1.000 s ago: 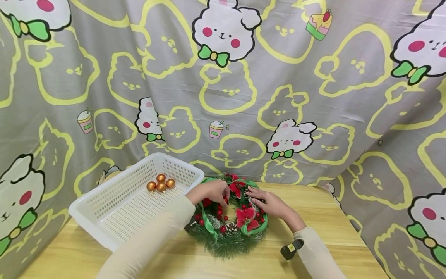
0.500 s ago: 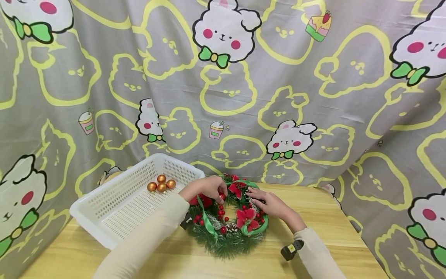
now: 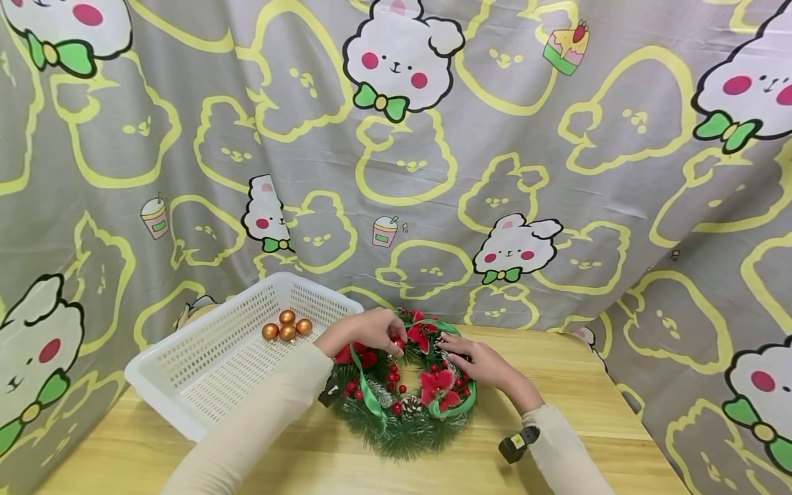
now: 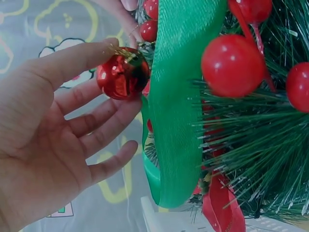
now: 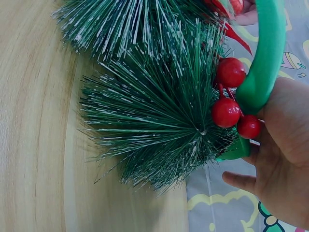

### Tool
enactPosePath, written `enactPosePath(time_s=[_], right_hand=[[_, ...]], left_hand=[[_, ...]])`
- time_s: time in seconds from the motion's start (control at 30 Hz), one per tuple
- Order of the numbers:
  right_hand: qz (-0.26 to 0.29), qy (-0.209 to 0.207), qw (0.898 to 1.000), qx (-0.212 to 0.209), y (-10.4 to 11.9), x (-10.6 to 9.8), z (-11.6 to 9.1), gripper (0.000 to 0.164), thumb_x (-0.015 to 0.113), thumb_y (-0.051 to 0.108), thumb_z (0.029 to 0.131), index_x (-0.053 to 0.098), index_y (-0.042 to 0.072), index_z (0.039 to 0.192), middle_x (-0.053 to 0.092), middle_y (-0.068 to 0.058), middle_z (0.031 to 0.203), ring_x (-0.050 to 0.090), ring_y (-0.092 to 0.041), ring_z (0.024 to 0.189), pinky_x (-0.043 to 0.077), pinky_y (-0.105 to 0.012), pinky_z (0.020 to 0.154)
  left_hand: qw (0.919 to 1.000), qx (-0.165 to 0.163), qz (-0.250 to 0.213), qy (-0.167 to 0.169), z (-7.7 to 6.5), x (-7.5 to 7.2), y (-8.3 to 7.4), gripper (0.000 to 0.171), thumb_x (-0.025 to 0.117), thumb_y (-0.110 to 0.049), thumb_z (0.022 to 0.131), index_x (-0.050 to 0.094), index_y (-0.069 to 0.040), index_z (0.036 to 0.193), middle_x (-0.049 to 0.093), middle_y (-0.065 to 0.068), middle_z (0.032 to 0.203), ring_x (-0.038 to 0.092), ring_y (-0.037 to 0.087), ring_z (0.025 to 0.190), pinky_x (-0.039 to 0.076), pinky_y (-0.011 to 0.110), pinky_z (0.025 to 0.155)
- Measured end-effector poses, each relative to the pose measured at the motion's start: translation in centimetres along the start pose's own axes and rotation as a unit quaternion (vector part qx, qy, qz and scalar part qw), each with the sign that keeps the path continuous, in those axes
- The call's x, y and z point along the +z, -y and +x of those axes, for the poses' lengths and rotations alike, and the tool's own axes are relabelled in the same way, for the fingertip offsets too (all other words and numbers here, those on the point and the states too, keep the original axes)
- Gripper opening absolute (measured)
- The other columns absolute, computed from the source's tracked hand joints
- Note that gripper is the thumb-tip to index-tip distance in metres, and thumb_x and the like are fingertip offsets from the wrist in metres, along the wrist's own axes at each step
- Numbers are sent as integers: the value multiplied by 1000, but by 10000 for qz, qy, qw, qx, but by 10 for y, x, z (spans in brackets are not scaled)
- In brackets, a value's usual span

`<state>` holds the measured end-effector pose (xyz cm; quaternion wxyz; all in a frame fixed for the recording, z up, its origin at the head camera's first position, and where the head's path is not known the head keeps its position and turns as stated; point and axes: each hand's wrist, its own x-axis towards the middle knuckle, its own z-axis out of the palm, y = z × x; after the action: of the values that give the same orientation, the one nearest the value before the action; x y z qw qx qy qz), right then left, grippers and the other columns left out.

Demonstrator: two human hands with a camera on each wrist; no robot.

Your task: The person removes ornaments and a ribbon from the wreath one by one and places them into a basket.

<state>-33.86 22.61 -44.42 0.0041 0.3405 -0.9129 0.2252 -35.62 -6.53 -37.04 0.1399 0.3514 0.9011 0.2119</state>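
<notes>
In the left wrist view, my left hand pinches a shiny red bauble with a gold string between thumb and fingertips. The head view places that hand over the left inner side of a green Christmas wreath. The wreath bears red poinsettias, red berries, a pine cone and green ribbon. On the wreath's right side rests my right hand, fingers extended across it. From the right wrist, that hand touches the wreath beside red berries; some fingertips are hidden.
A white perforated basket stands left of the wreath, with several gold baubles in it. The wooden table ends at a patterned curtain behind. A black device hangs from each wrist.
My left hand has shifted left across the wreath with the red bauble, which shows more now. The right hand has stayed in place on the wreath.
</notes>
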Motion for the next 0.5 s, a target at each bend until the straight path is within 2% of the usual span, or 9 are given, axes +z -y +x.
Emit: enactPosePath(time_s=[0.27, 0.37, 0.5], right_hand=[[13, -20, 10000, -2, 0, -1, 0, 40, 54, 18, 106, 57, 7, 145, 44, -17, 157, 41, -42, 145, 47, -56, 104], [-5, -18, 10000, -7, 0, 0, 1, 40, 54, 18, 106, 57, 7, 145, 45, -17, 157, 42, -42, 145, 45, -57, 106], [-26, -18, 10000, -37, -1, -1, 1, 40, 54, 18, 106, 58, 7, 144, 45, -18, 157, 42, -43, 144, 42, -58, 108]], left_hand=[[9996, 161, -61, -239, 0, 0, -4, 23, 78, -23, 91, 75, -8, 107, 70, -2, 89, 55, 5, 74, 48, 23, 72], [9989, 167, -28, -434, 2, 0, -1, 22, 78, -23, 91, 76, -8, 108, 70, -1, 87, 53, 5, 71, 47, 23, 70], [9971, 86, -75, -749, 3, -1, 0, 24, 76, -23, 93, 75, -7, 111, 71, -1, 91, 55, 7, 73, 49, 26, 73]])
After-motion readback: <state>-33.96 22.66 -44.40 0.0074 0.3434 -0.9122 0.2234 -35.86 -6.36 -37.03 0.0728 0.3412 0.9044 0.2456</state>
